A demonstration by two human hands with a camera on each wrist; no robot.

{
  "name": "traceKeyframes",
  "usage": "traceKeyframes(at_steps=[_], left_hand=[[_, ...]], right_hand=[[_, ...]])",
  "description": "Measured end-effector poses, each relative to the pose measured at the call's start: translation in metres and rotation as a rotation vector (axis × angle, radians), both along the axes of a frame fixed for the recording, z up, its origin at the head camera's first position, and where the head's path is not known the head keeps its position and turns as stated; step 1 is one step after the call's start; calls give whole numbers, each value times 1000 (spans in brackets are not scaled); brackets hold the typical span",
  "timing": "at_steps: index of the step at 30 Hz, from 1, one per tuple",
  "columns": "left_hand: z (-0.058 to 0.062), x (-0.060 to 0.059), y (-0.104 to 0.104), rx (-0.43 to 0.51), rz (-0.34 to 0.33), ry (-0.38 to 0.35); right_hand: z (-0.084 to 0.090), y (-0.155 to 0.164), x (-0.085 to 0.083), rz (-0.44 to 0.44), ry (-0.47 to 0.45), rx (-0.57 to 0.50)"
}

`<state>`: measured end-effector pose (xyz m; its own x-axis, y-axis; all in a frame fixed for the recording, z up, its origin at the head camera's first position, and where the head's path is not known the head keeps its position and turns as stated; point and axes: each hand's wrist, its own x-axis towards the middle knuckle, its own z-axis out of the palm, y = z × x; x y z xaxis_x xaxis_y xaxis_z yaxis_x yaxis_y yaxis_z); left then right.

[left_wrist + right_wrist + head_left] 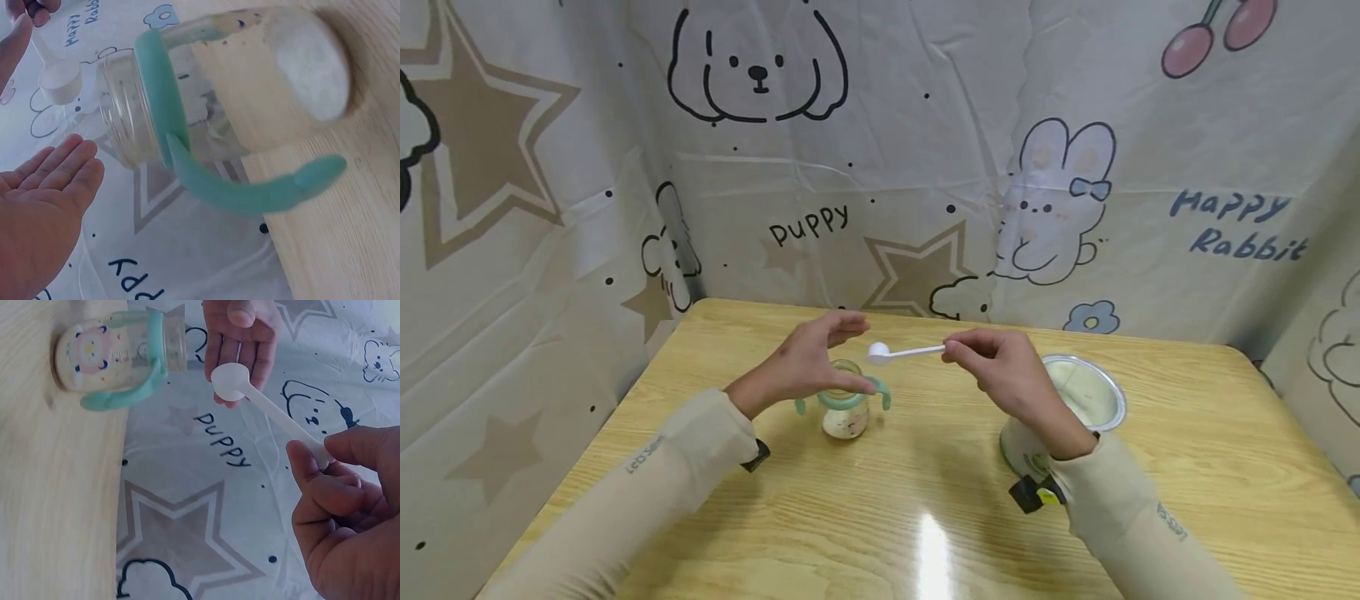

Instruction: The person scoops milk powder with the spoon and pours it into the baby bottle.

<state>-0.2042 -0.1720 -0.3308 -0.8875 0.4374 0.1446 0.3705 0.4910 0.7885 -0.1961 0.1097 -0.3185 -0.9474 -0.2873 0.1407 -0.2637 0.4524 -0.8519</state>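
A small clear baby bottle [846,408] with a teal collar and handles stands open on the wooden table [925,525], some white powder in its bottom. My left hand [842,354] hovers over and beside its mouth, fingers straight, thumb near the collar; in the left wrist view the left hand [44,187] is apart from the bottle [187,106]. My right hand [958,350] pinches the handle end of a white plastic scoop [902,352], whose bowl hangs just above and right of the bottle's mouth. The right wrist view shows the scoop [262,406], the bottle [112,353] and the pinching right hand [319,453].
An open round tin [1116,392] of pale powder stands on the table under my right wrist. Cartoon-printed cloth walls [880,167] close in the table at the back and both sides. Bare wood lies in front of the bottle.
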Motion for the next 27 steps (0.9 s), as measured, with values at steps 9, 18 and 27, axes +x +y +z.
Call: traceKeyframes(at_steps=[9, 18, 27], left_hand=[[-1, -4, 19, 57, -26, -49], [-2, -7, 38, 72, -48, -42], [-6, -8, 58, 98, -72, -69]], right_hand=[[11, 27, 3, -57, -28, 21], [18, 49, 10, -122, -6, 73], [22, 77, 16, -175, -12, 111]])
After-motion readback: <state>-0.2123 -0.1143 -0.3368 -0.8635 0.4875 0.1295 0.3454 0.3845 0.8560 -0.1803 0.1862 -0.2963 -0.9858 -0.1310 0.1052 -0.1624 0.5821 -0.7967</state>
